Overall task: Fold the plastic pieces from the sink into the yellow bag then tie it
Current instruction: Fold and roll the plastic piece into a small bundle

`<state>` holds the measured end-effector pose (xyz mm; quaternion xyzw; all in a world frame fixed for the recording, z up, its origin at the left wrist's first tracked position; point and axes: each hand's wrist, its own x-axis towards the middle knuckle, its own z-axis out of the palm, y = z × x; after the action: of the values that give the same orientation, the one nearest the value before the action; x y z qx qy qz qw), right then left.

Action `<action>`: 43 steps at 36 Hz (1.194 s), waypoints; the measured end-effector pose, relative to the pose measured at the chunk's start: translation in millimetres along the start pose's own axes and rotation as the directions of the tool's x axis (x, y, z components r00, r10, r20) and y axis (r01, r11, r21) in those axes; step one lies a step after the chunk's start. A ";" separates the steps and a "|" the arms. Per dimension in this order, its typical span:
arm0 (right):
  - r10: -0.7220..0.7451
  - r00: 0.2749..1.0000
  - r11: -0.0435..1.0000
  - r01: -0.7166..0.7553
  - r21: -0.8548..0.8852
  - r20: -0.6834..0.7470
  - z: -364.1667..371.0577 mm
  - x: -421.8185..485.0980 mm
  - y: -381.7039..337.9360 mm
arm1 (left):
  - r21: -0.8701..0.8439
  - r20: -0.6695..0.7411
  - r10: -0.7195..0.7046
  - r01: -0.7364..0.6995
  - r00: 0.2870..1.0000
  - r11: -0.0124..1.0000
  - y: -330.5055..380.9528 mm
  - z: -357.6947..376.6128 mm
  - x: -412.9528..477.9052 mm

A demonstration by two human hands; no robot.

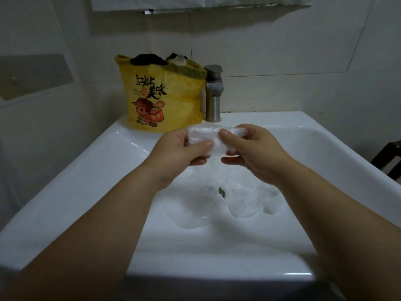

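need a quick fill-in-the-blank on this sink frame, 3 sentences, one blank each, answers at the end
1. Both the left hand and the right hand hold one clear plastic piece above the ____.
2. The yellow bag stands on the sink rim, directly left of the ____.
3. More plastic pieces lie in the basin around the ____.

Missing words: sink; faucet; drain

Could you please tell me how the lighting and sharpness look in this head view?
Head view: dim, bluish light; small glare streaks on the sink rim; wide-angle bending of the edges; the near arms blur, while the hands and yellow bag stay fairly sharp.
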<state>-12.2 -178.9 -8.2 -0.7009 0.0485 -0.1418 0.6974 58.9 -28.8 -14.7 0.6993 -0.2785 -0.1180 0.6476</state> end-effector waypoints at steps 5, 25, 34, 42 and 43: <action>0.068 0.986 0.968 -0.102 0.227 0.153 -1.5 -2.4 -4.9 | -0.066 0.025 -0.011 0.013 1.000 0.998 2.0 -1.4 -0.5; 0.056 0.964 0.933 -0.144 0.329 0.261 -16.3 -3.0 -16.7 | -0.404 0.200 -0.114 0.188 0.973 0.895 20.1 -2.9 -6.2; 0.041 0.938 0.948 -0.145 0.283 0.343 -20.3 -3.2 -16.7 | -0.388 0.264 -0.128 0.227 0.956 0.893 19.2 -5.9 -7.4; 0.056 0.935 0.962 -0.144 0.231 0.350 -20.9 -4.4 -17.2 | -0.346 0.249 -0.131 0.215 0.960 0.913 22.2 -7.7 -11.0; 0.068 0.944 0.972 -0.136 0.193 0.323 -19.8 -4.8 -15.8 | -0.287 0.211 -0.133 0.191 0.969 0.939 19.6 -5.9 -10.2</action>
<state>-24.1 -196.3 6.6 -0.6325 -0.0423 0.0036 0.7734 49.1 -18.4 3.1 0.5973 -0.2581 -0.2781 0.7065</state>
